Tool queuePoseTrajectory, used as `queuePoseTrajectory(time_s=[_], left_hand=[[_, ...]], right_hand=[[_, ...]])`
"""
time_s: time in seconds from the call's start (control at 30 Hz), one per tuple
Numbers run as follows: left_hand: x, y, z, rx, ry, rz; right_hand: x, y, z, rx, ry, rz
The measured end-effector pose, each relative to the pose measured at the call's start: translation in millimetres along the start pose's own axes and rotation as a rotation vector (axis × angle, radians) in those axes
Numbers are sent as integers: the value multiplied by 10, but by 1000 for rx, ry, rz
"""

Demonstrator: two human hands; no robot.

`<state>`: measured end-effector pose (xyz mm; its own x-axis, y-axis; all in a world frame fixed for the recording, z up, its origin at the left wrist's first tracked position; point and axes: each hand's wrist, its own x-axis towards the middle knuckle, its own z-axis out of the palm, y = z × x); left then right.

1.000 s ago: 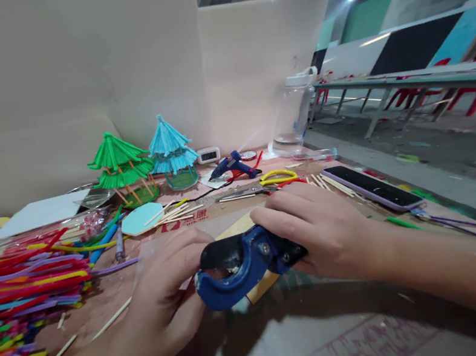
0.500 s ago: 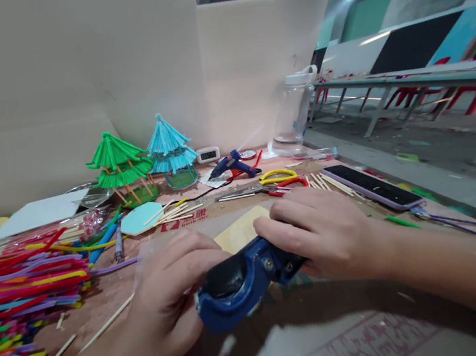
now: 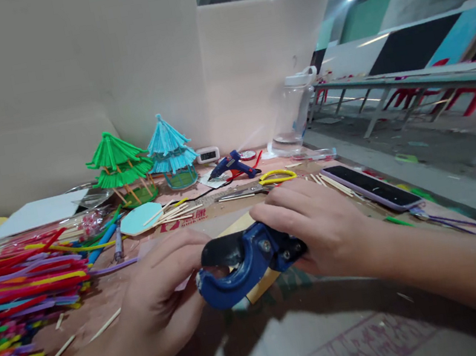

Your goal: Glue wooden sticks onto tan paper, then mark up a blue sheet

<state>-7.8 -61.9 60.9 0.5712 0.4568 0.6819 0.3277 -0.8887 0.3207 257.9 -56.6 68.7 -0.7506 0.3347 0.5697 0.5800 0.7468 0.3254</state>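
My right hand (image 3: 320, 228) is closed round the handles of a blue cutter (image 3: 244, 263) with a black blade and a curved lower jaw. My left hand (image 3: 163, 301) is pinched at the jaw, its fingertips hidden behind the tool. A tan flat piece (image 3: 257, 285) lies under the cutter and sticks out on both sides of it. Both hands rest low over the worktable near its front edge.
Left: a heap of coloured pipe cleaners (image 3: 18, 290) and loose wooden sticks (image 3: 102, 326). Behind: green (image 3: 120, 165) and blue (image 3: 171, 150) paper pavilions, a light-blue octagon (image 3: 141, 218), a blue glue gun (image 3: 233, 165), yellow-handled pliers (image 3: 277, 177), a clear bottle (image 3: 295, 109). A phone (image 3: 371, 185) lies right.
The cutter dipped and tilted down half a second ago, uncovering more of the tan piece, then came back up. Its jaw is again over the piece between my hands.
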Motion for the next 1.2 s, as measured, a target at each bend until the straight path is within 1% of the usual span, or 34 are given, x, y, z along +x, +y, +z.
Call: queuePoseTrajectory(time_s=[0.1, 0.23, 0.4, 0.57, 0.63, 0.73, 0.87, 1.03, 1.2], left_hand=[[6, 1, -14, 14, -23, 11], [8, -4, 2, 0, -2, 41], [1, -13, 8, -14, 7, 35], [16, -7, 6, -59, 22, 73], [22, -6, 13, -70, 30, 81], [15, -9, 30, -62, 29, 57], [-17, -9, 32, -39, 34, 32], [-38, -11, -4, 14, -27, 46], [-38, -40, -9, 54, -35, 106]], right_hand=[[5, 2, 7, 2, 1, -3], [1, 1, 24, -17, 6, -18], [-25, 3, 27, -15, 5, -38], [-33, -5, 5, -22, -24, -74], [-16, -5, -1, -16, -15, -63], [12, 7, 3, 2, 24, -34], [17, 22, 24, 3, 44, -8], [-4, 14, 33, 1, 20, -4], [-1, 9, 33, 18, -10, -2]])
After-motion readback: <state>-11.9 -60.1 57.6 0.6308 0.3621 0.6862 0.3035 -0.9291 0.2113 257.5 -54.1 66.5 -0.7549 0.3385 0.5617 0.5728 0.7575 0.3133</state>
